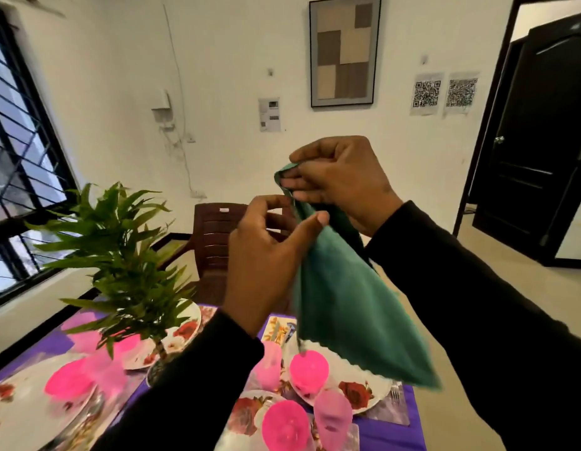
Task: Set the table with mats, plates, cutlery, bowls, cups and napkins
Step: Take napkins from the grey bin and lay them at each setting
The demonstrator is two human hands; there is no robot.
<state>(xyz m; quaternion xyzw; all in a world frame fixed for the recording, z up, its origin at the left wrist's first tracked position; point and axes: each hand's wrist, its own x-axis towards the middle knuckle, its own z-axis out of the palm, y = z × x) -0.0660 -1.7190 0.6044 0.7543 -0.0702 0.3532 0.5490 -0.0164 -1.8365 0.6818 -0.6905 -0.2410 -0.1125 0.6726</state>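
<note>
Sleeves frame a green napkin [344, 304] held up between both hands, above the set worktop [393, 431].

Right hand [342, 182] pinches the napkin's top corner, fingers curled on the cloth, so the rest hangs free below that grip as a pointed drape. Left hand [266, 258], lower and just beside, takes the near edge between thumb and forefinger, its other fingers loosely bent; this looks like finding an edge to fold or shake it out before laying it down. Beneath the cloth's tip sit a rose plate [364, 385] with a pink bowl [308, 369] on it and a pink cup [333, 418] nearby; left of the grips stands a plant [126, 255]. Napkins seem the last item outstanding.
</note>
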